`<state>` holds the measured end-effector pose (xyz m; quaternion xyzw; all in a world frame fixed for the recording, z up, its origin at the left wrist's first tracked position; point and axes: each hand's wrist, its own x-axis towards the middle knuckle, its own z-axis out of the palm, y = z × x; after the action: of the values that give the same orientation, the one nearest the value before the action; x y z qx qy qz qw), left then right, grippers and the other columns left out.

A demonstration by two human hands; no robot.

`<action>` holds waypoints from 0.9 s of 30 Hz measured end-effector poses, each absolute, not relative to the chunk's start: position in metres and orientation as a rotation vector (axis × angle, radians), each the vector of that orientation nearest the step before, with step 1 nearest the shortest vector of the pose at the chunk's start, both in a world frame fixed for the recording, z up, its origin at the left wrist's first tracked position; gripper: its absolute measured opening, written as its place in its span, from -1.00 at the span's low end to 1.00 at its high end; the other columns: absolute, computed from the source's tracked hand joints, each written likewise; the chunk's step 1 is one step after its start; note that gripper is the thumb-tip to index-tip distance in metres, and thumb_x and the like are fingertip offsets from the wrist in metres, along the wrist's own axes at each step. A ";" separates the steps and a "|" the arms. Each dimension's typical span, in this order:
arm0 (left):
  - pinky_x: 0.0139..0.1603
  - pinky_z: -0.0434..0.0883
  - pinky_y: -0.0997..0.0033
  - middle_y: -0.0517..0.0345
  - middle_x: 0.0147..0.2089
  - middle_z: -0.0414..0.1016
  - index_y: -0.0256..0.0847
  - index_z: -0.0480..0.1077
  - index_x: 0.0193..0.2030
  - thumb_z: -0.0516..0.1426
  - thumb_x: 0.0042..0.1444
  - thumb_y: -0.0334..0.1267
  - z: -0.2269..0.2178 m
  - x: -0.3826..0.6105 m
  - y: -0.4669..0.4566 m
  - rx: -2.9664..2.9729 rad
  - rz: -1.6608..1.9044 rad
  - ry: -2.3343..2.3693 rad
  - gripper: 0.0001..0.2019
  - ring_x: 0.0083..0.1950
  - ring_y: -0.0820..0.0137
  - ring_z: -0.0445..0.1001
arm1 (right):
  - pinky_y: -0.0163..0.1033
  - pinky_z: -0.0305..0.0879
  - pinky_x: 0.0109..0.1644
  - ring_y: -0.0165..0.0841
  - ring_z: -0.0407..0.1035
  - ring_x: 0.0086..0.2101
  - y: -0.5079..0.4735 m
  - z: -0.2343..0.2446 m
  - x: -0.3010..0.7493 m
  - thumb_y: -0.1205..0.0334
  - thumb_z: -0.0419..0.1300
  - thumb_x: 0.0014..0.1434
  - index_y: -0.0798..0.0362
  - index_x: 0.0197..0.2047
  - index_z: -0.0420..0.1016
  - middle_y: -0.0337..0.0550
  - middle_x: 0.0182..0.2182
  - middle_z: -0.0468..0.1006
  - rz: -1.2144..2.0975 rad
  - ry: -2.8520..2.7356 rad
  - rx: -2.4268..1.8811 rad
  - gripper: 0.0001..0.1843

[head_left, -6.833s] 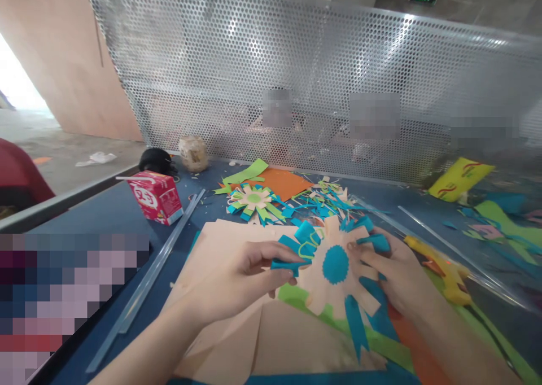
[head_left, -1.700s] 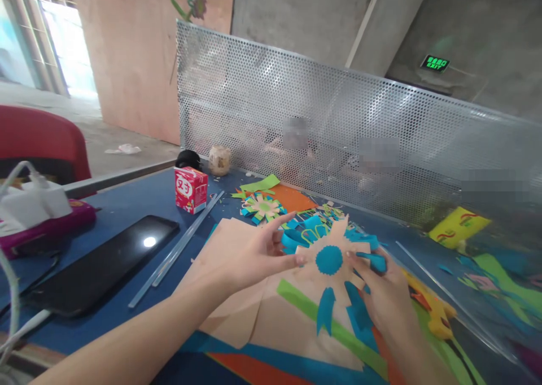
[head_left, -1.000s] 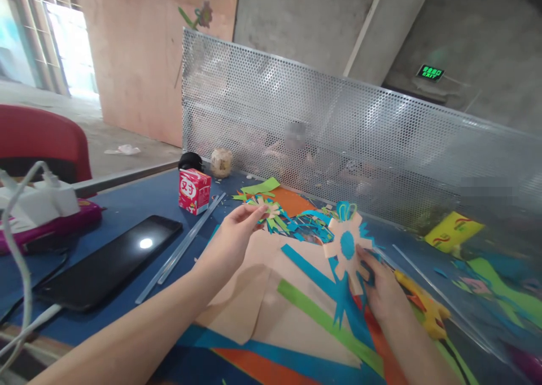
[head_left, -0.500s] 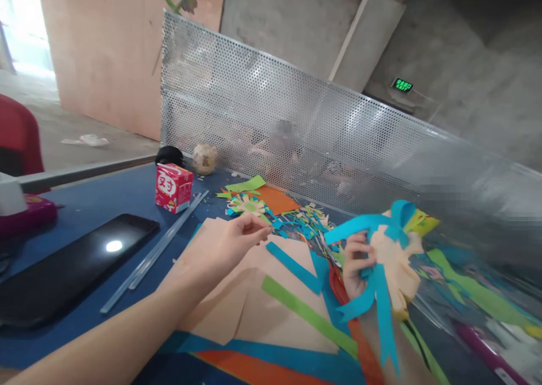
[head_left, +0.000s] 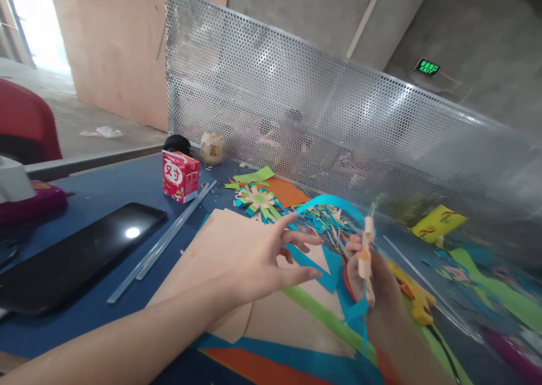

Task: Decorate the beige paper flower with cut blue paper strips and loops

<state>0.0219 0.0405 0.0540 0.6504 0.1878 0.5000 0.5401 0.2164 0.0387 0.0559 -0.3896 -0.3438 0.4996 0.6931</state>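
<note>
Paper flower [head_left: 366, 265], blurred and edge-on, is at four o'clock from the view's centre, grasped in the right hand [head_left: 383, 283]. A blue strip [head_left: 330, 200] arcs from it toward ten o'clock. At nine o'clock from the flower, the left hand [head_left: 265, 261] spreads its fingers, seemingly holding nothing; whether it touches the strip, I cannot tell. A light pinch near the flower's middle should spare the petals while it is turned.

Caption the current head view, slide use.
Right hand holds a paper flower edge-on; left hand, fingers spread, over paper sheets.
</note>
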 end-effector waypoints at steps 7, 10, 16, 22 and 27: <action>-0.24 0.29 0.34 0.12 -0.28 0.43 -0.23 -0.10 0.16 0.27 -0.25 -0.33 0.067 0.022 0.040 0.963 1.287 0.674 -0.16 -0.19 0.33 0.38 | -0.52 0.10 -0.68 -0.61 0.14 -0.69 0.032 0.051 0.198 0.19 0.29 -0.15 0.05 -0.43 0.31 -0.43 -0.66 0.27 0.760 -0.897 -1.033 -0.75; -0.30 0.31 0.34 0.20 -0.41 0.39 -0.26 0.06 0.06 0.28 -0.27 -0.29 0.070 0.021 0.039 1.017 1.306 0.739 -0.28 -0.34 0.39 0.40 | -0.50 0.17 -0.62 -0.60 0.19 -0.65 0.032 0.049 0.196 0.14 0.30 -0.16 0.04 -0.38 0.32 -0.43 -0.63 0.29 0.711 -0.944 -1.088 -0.71; -0.33 0.34 0.37 0.14 -0.38 0.39 -0.25 0.19 -0.15 0.24 -0.20 -0.21 0.067 0.019 0.045 1.120 1.296 0.870 -0.54 -0.33 0.37 0.42 | -0.49 0.17 -0.61 -0.59 0.21 -0.64 0.031 0.049 0.194 0.14 0.30 -0.18 0.02 -0.34 0.33 -0.43 -0.61 0.32 0.734 -0.971 -1.097 -0.68; -0.37 0.31 0.44 0.28 -0.48 0.34 -0.22 0.16 -0.16 0.23 -0.17 -0.24 0.063 0.017 0.051 1.081 1.377 0.847 -0.56 -0.43 0.46 0.39 | -0.33 0.33 -0.37 -0.44 0.37 -0.47 0.030 0.054 0.191 0.22 0.33 -0.24 0.02 -0.36 0.35 -0.32 -0.51 0.47 0.951 -0.917 -0.984 -0.67; -0.43 0.31 0.44 0.22 -0.48 0.40 -0.23 0.22 -0.15 0.19 -0.12 -0.26 0.091 0.010 0.039 1.118 1.346 1.049 -0.63 -0.41 0.40 0.40 | -0.29 0.32 -0.27 -0.36 0.39 -0.33 0.032 0.047 0.199 0.22 0.29 -0.15 0.03 -0.25 0.40 -0.22 -0.33 0.50 1.015 -1.085 -1.039 -0.68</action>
<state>0.0105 0.0388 0.0908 0.4668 0.4383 0.5622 0.5234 0.1988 0.0319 0.0469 -0.4511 -0.4713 0.4409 0.6164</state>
